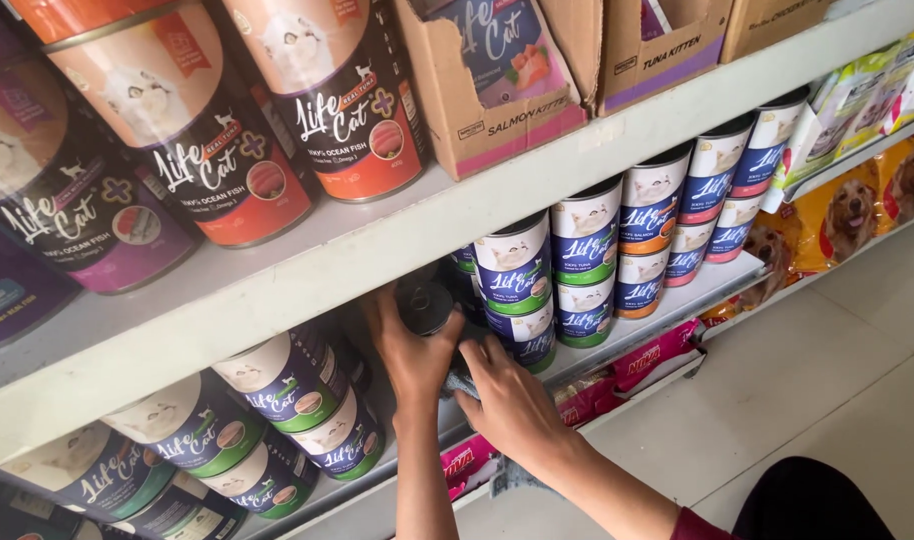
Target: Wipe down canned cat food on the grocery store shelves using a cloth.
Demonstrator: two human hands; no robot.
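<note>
My left hand (409,352) reaches into the lower shelf and grips a dark can (424,305) from below, holding it up in the gap between two groups of cans. My right hand (512,405) sits just right of it and presses a grey cloth (464,380) near the can's base. Stacked pet food cans with blue and green bands (517,275) stand right beside the held can. More cans with green bands (307,400) lie stacked to the left of my hands.
A white shelf board (397,245) runs overhead with large red and purple cans (227,150) and cardboard boxes (497,80) on it. Pink packets (657,362) sit on the bottom shelf. Yellow dog food bags (857,210) stand at right. A pale tiled floor (837,380) lies below.
</note>
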